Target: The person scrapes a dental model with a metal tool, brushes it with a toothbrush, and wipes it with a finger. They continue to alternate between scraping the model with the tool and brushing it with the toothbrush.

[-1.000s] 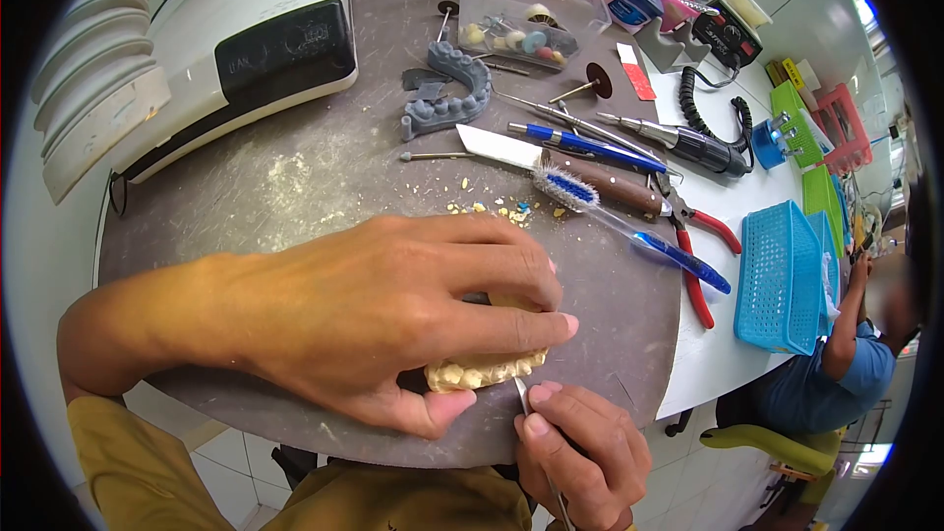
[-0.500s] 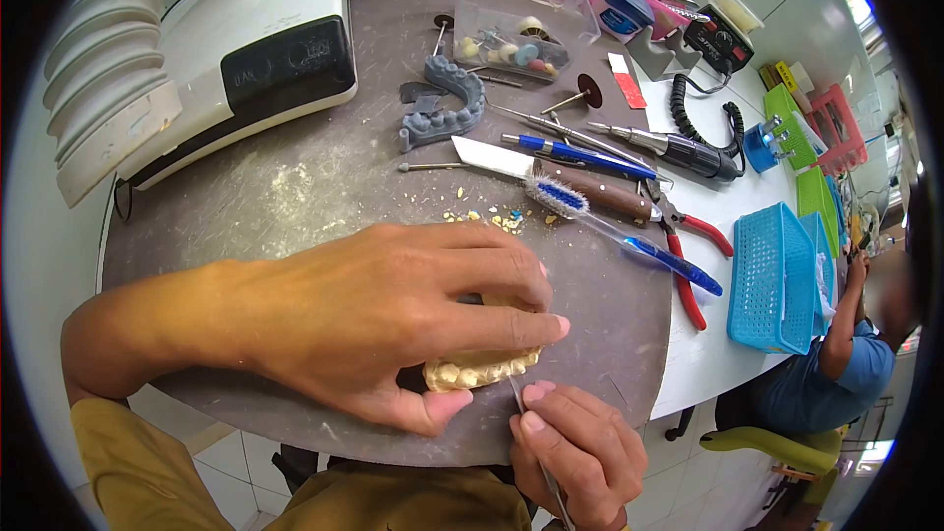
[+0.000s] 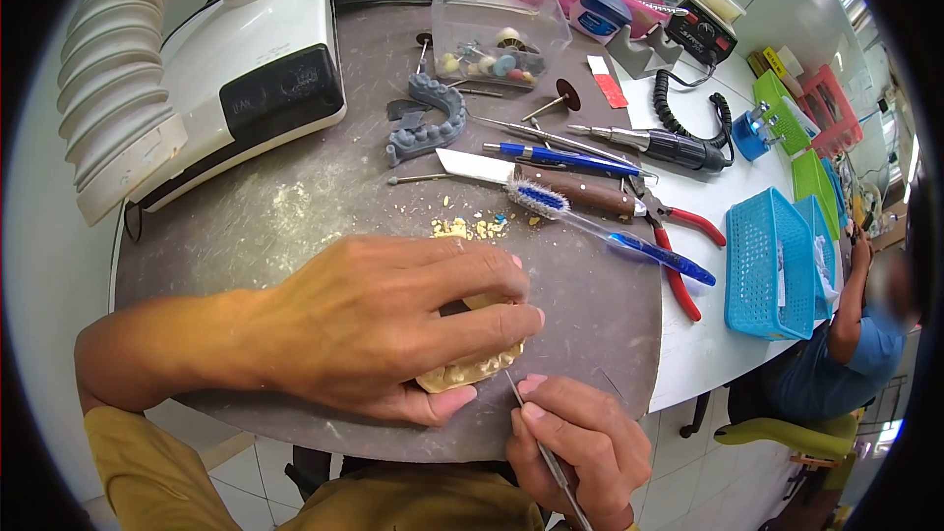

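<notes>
Low on the grey work surface lies a yellowish dental cast [image 3: 476,368], its row of teeth facing me. My left hand [image 3: 393,320] grips it from above, with the thumb at its near side and the fingers over its far side, hiding much of it. A thin metal hand tool [image 3: 551,464] is pinched in my right hand [image 3: 580,442]. The tool's pointed tip is close to the cast's right end; whether it touches cannot be made out. Yellow crumbs [image 3: 462,228] lie just beyond my left hand.
Beyond my hands lie a brush [image 3: 619,236], a knife [image 3: 580,191], red-handled pliers [image 3: 678,280], a blue pen [image 3: 560,157], a handpiece [image 3: 678,149] and a grey dental model [image 3: 433,128]. Blue baskets [image 3: 767,270] stand right. A person [image 3: 836,364] sits at far right.
The cast appears tilted differently, with its teeth turned more away from view. The tool in my right hand stands slightly steeper. The whole view has shifted a little.
</notes>
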Demonstrator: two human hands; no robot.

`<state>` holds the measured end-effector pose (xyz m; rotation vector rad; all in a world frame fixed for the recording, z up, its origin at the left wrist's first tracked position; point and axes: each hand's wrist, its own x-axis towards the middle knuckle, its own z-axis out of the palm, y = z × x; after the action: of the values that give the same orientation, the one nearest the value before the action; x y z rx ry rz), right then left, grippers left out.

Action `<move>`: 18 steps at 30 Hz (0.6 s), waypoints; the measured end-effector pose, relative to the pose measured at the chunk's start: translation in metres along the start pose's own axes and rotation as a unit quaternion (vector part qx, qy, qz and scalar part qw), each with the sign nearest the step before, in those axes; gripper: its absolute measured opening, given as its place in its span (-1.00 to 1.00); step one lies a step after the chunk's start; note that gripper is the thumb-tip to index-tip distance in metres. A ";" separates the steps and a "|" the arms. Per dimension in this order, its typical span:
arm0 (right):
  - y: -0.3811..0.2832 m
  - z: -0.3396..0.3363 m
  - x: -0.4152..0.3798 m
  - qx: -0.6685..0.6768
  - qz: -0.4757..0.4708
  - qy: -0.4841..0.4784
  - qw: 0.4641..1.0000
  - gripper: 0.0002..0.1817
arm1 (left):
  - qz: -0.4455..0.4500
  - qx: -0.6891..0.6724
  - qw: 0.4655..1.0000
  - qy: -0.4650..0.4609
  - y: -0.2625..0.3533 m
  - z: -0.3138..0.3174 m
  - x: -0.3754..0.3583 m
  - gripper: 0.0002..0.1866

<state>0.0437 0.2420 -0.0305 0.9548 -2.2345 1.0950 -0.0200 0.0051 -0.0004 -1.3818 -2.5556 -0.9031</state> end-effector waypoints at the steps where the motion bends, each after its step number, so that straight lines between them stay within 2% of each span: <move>1: 0.000 0.000 0.000 -0.002 0.001 -0.001 1.000 -0.62 | 0.000 0.000 1.000 0.000 0.000 0.000 0.000 -0.37; 14: -0.002 0.002 0.001 0.025 0.016 -0.005 1.000 -0.66 | -0.005 -0.007 1.000 -0.002 0.000 0.000 0.000 -0.39; 16: -0.010 0.002 0.005 0.027 0.026 0.034 0.999 -0.77 | -0.006 -0.009 1.000 -0.004 0.000 -0.001 0.000 -0.40; 18: -0.010 0.003 0.005 0.025 0.023 0.035 0.999 -0.78 | -0.006 -0.005 1.000 -0.004 0.000 -0.001 0.000 -0.41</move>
<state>0.0475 0.2335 -0.0235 0.8750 -2.1916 1.1902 -0.0205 0.0049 0.0005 -1.3767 -2.5716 -0.9168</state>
